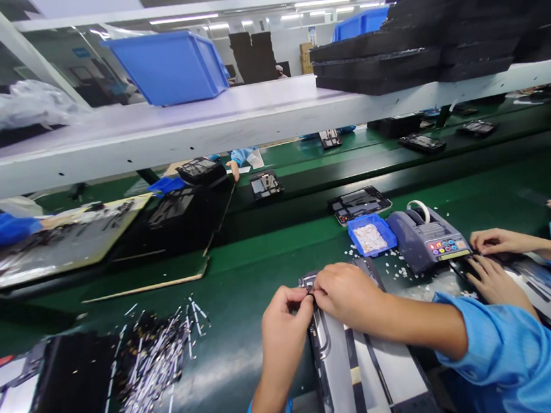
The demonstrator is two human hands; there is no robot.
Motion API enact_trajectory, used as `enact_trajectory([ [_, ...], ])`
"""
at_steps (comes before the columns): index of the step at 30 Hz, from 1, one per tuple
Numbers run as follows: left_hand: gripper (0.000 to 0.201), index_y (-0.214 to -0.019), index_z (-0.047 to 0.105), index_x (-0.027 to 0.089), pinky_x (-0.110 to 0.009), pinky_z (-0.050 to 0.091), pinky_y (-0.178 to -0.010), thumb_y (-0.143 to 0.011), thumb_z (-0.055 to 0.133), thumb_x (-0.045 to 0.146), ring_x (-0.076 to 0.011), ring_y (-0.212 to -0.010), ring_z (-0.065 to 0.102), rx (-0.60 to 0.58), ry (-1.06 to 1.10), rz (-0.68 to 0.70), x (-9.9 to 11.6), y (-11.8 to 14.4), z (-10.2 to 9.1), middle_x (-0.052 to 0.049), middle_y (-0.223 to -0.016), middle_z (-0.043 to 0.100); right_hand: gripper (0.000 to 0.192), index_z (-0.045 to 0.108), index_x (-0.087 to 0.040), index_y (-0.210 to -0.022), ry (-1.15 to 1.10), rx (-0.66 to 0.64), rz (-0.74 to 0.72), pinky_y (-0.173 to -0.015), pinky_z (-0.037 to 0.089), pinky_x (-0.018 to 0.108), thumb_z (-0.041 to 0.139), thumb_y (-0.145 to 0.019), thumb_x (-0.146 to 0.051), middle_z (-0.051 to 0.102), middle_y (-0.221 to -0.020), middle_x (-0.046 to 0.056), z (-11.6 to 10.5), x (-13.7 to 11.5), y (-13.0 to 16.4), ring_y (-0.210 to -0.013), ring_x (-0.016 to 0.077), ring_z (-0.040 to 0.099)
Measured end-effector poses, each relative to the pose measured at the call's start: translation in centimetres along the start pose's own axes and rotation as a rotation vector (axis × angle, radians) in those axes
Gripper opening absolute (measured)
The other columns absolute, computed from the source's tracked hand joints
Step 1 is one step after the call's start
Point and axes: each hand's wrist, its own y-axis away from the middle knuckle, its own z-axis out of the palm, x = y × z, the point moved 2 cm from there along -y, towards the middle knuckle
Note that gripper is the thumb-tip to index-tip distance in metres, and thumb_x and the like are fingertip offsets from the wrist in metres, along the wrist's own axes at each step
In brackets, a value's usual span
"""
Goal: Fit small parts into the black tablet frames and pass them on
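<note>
Device [368,369] is laid on the green worktop [239,340], its upper left corner directly beneath the fingers. By the left hand [287,325] and right hand [350,297], fingers pinched together, a dark piece [309,289] is clamped, too hidden to be made out. Strips [150,374] are heaped leftward, well apart.

Blue bin [169,67]; black trays [379,70]

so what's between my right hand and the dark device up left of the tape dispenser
In the head view, a blue tray of white pieces lies between your right hand and the dark device.
</note>
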Motion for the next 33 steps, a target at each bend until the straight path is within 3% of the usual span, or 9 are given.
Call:
enact_trajectory([
  [7,0.011,-0.070,0.068,0.023,-0.033,0.054,-0.074,-0.077,0.066,0.032,-0.0222,-0.078,0.070,0.009,-0.044,0.028,0.2,0.8,0.1,-0.003,-0.078,0.076,0.016,0.071,-0.016,-0.086,0.026,0.061,-0.014,-0.076,0.041,0.031,0.057,-0.088,-0.011,0.072,-0.086,0.007,0.7,0.0,-0.2,-0.082,0.0218,0.064],
  [13,0.013,-0.068,0.064,0.021,-0.032,0.054,-0.072,-0.073,0.070,0.032,-0.0209,-0.075,0.069,-0.071,0.058,-0.025,-0.3,-0.4,0.0,-0.003,-0.076,0.074,0.014,0.065,-0.018,-0.073,-0.083,0.053,-0.049,-0.071,0.036,0.028,0.059,-0.082,-0.009,0.066,-0.076,0.002,0.1,0.4,-1.1,-0.072,0.0166,0.054],
  [16,0.018,-0.069,0.062,0.020,-0.030,0.053,-0.070,-0.072,0.072,0.034,-0.0200,-0.075,0.069,-0.114,0.155,-0.083,-0.6,-0.9,0.1,-0.004,-0.077,0.073,0.014,0.064,-0.018,-0.072,-0.108,0.099,0.028,-0.069,0.034,0.026,0.058,-0.080,-0.009,0.066,-0.076,0.002,-1.6,3.5,-1.4,-0.074,0.0161,0.055],
  [20,0.020,-0.071,0.061,0.020,-0.030,0.054,-0.073,-0.071,0.075,0.034,-0.0201,-0.078,0.069,-0.134,0.245,-0.127,-0.9,-1.0,-0.2,-0.004,-0.080,0.074,0.016,0.068,-0.017,-0.076,0.071,0.091,0.401,-0.065,0.031,0.027,0.056,-0.086,-0.014,0.071,-0.079,0.007,-4.2,10.2,-0.7,-0.075,0.0190,0.060],
  [22,0.018,-0.073,0.063,0.020,-0.031,0.055,-0.074,-0.072,0.074,0.034,-0.0211,-0.080,0.070,-0.155,0.248,-0.117,-0.9,-0.9,-0.6,-0.005,-0.082,0.075,0.024,0.071,-0.016,-0.076,0.146,0.033,0.507,-0.065,0.032,0.029,0.053,-0.092,-0.019,0.073,-0.080,0.010,-5.0,11.4,-0.1,-0.076,0.0212,0.063],
  [25,0.017,-0.078,0.069,0.021,-0.032,0.055,-0.075,-0.081,0.067,0.038,-0.0220,-0.082,0.070,-0.144,0.174,-0.045,-1.0,-1.0,-1.7,-0.007,-0.085,0.076,0.024,0.075,-0.018,-0.086,-0.068,-0.006,0.300,-0.069,0.037,0.026,0.052,-0.094,-0.018,0.077,-0.088,0.006,-5.3,8.7,0.4,-0.082,0.0192,0.067],
  [27,0.022,-0.082,0.071,0.021,-0.032,0.055,-0.075,-0.087,0.062,0.041,-0.0217,-0.081,0.069,-0.055,0.067,0.023,-1.2,-1.2,-2.6,-0.007,-0.086,0.077,0.023,0.076,-0.021,-0.091,-0.248,-0.038,0.148,-0.069,0.039,0.023,0.053,-0.092,-0.017,0.078,-0.090,0.002,-4.9,5.7,0.0,-0.082,0.0162,0.068],
  [30,0.022,-0.089,0.075,0.023,-0.032,0.055,-0.074,-0.090,0.060,0.039,-0.0215,-0.081,0.069,-0.002,-0.132,0.144,-1.4,-1.4,-3.4,-0.005,-0.089,0.077,0.027,0.076,-0.020,-0.079,-0.236,-0.115,0.126,-0.061,0.035,0.025,0.055,-0.095,-0.028,0.077,-0.079,0.004,-3.7,2.8,-1.6,-0.071,0.0167,0.066],
  [33,0.021,-0.099,0.077,0.025,-0.034,0.055,-0.083,-0.093,0.058,0.032,-0.0228,-0.093,0.071,-0.094,-0.257,0.324,-1.6,-1.2,-3.3,-0.006,-0.100,0.078,0.037,0.074,-0.019,-0.067,-0.136,-0.200,0.125,-0.055,0.030,0.028,0.058,-0.095,-0.038,0.073,-0.069,0.006,-2.3,2.1,-3.5,-0.064,0.0178,0.064],
])
